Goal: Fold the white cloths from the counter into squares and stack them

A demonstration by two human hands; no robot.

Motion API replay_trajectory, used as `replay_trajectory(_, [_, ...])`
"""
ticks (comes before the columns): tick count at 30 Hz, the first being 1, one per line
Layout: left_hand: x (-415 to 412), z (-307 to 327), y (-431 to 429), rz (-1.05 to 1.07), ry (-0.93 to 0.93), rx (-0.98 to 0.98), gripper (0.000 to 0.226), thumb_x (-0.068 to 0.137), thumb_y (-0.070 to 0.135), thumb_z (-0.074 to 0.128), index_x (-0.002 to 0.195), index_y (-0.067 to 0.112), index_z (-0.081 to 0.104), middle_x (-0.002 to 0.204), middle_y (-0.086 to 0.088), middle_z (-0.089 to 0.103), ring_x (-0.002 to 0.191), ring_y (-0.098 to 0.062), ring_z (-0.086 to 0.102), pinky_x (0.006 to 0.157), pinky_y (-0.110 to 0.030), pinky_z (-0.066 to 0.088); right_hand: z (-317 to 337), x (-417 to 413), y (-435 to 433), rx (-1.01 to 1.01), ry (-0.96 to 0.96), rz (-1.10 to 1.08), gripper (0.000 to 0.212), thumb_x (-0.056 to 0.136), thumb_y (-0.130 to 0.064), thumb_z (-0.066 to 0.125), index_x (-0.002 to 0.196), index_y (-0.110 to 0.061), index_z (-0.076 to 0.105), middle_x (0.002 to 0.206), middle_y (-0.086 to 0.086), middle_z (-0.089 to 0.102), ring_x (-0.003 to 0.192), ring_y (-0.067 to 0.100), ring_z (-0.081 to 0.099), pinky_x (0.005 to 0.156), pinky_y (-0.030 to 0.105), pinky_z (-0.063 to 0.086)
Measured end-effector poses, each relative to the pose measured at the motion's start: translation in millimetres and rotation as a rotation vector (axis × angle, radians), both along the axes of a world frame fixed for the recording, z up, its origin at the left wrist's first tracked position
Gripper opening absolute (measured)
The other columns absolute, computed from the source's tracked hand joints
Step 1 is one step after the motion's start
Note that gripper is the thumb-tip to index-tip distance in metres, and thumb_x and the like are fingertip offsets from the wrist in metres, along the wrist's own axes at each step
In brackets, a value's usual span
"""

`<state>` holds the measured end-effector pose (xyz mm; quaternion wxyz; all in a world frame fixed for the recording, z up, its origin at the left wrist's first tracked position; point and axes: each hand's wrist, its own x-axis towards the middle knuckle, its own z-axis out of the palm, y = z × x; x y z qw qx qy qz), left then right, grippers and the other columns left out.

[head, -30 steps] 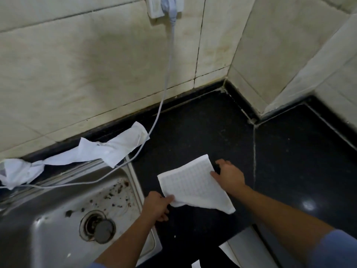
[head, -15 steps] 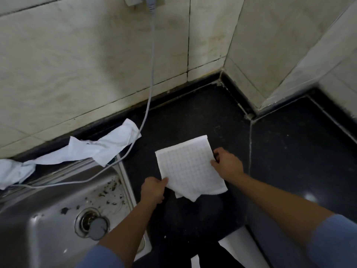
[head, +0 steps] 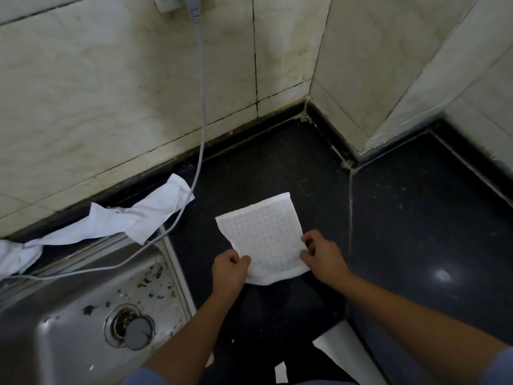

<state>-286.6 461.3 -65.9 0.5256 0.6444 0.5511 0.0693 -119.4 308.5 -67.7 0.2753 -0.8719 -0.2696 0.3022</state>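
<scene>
Item: white grid-patterned cloth [head: 263,234], frame centre, on black stone counter [head: 416,218]. Left hand [head: 229,269] and right hand [head: 322,255] pinch its near corners. Step: folding; next, likely squaring edges.

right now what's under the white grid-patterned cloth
The black stone counter shows around the white grid-patterned cloth, pinched by left hand and right hand; directly beneath is covered.
</scene>
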Motion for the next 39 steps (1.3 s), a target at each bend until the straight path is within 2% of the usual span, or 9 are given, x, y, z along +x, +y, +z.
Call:
replay_trajectory(4, [-24.1,-5.9,2.4,-0.043,0.176,-0.029,0.029,0.076,0.013,0.073,0.068,0.012,0.045,0.066,-0.004,0.053,0.059,-0.017,0.051,0.056,-0.032,0.044,-5.1,-5.2,-11.9,-0.105,-0.019,0.134,0.03,0.087,-0.019,0.064,0.115,-0.015,0.053,0.088,-0.002,0.058,0.075,0.012,0.058,0.064,0.021,0.046])
replay_trajectory(7, [-50.1,-10.0,-2.3,-0.238,0.367,0.093,0.023,0.077,0.017,0.069,0.08,0.015,0.046,0.072,-0.001,0.057,0.063,-0.015,0.055,0.05,-0.027,0.038,-8.7,-9.9,-29.4,-0.286,-0.297,0.322,0.036,0.089,-0.031,0.058,0.123,-0.023,0.05,0.113,0.0,0.052,0.094,0.018,0.058,0.07,0.033,0.052])
replay_trajectory(12, [-55.3,-6.9,-13.8,-0.627,0.33,0.377,0.003,0.085,0.018,0.058,0.085,0.016,0.057,0.088,0.004,0.056,0.077,-0.01,0.054,0.064,-0.026,0.046,-4.5,-25.3,-42.3,-0.257,-0.588,0.623,0.04,0.044,-0.024,0.085,0.079,-0.022,0.066,0.075,-0.003,0.059,0.065,0.015,0.059,0.036,0.026,0.038])
replay_trajectory(16, [-46.5,-14.9,-32.9,-0.952,0.34,0.484,0.022,0.088,0.032,0.052,0.104,0.018,0.054,0.109,0.003,0.051,0.1,-0.013,0.049,0.078,-0.029,0.046,-12.1,-34.3,-33.6,-0.4,-0.573,0.686,0.046,0.024,-0.018,0.084,0.063,-0.017,0.059,0.056,-0.001,0.053,0.048,0.018,0.053,0.035,0.023,0.019])
replay_trajectory(20, [-39.9,-17.3,-38.2,-1.012,0.464,0.608,0.021,0.089,0.028,0.046,0.106,0.017,0.052,0.113,-0.002,0.052,0.102,-0.019,0.048,0.079,-0.031,0.042,-5.8,-27.0,-25.4,-0.366,-0.593,0.647,0.032,0.04,-0.027,0.083,0.06,-0.019,0.059,0.057,-0.002,0.054,0.05,0.017,0.054,0.034,0.023,0.024])
replay_trajectory(24, [-43.7,-15.7,-33.0,-1.032,0.51,0.668,0.022,0.086,0.019,0.047,0.107,0.014,0.054,0.115,-0.004,0.051,0.108,-0.022,0.046,0.088,-0.033,0.038,0.9,-23.2,-33.8,-0.242,-0.643,0.636,0.018,0.069,-0.033,0.051,0.061,-0.018,0.057,0.069,-0.002,0.053,0.063,0.018,0.055,0.038,0.025,0.025])
replay_trajectory(29, [-63.2,-13.0,-27.5,-1.154,0.487,0.579,0.033,0.083,0.012,0.047,0.115,0.015,0.049,0.116,-0.005,0.056,0.107,-0.023,0.049,0.089,-0.033,0.036,-8.0,-33.1,-54.1,-0.345,-0.551,0.725,0.023,0.052,-0.025,0.074,0.063,-0.02,0.055,0.068,-0.004,0.057,0.065,0.015,0.057,0.041,0.026,0.034])
replay_trajectory(33, [-81.5,-8.9,-28.9,-1.227,0.415,0.389,0.029,0.084,0.009,0.047,0.112,0.015,0.046,0.11,-0.006,0.057,0.097,-0.021,0.054,0.073,-0.029,0.036,-7.4,-40.6,-67.6,-0.447,-0.265,0.708,0.018,0.083,-0.024,0.053,0.097,-0.015,0.06,0.104,0.004,0.063,0.098,0.023,0.058,0.074,0.033,0.044])
replay_trajectory(39, [-68.7,4.8,3.6,-0.929,0.282,0.293,0.022,0.078,0.012,0.054,0.1,0.016,0.055,0.09,-0.005,0.062,0.079,-0.018,0.057,0.065,-0.027,0.041,22.9,-4.5,-46.3,-0.284,-0.123,0.396,0.017,0.087,-0.029,0.057,0.1,-0.023,0.067,0.089,-0.007,0.064,0.085,0.013,0.062,0.071,0.027,0.045])
